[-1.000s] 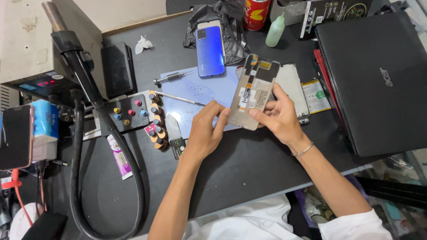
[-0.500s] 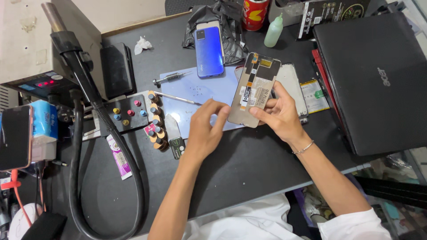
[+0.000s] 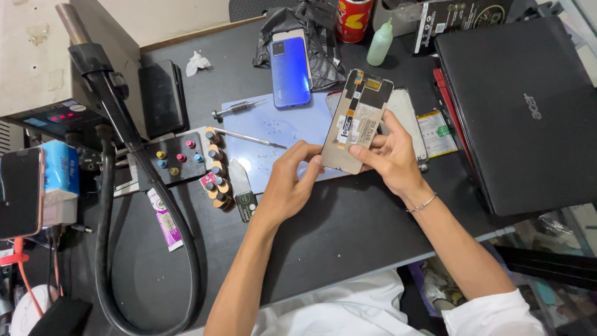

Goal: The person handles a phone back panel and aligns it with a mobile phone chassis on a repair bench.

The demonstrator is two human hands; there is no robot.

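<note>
Laptop (image 3: 528,106) blocks right; bare desk (image 3: 348,230) open below.

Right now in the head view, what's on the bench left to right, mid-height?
Tissue pack → screwdriver bit holder → left hand → phone display assembly → right hand → flat battery → closed black laptop.

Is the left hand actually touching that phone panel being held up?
Touching. In the head view the left hand has its fingertips pinching the lower edge of the phone panel, which the right hand supports.

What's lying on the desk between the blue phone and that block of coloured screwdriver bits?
In the head view, between the blue phone and the bit holder: a screwdriver and a thin metal tool on the mat.
</note>
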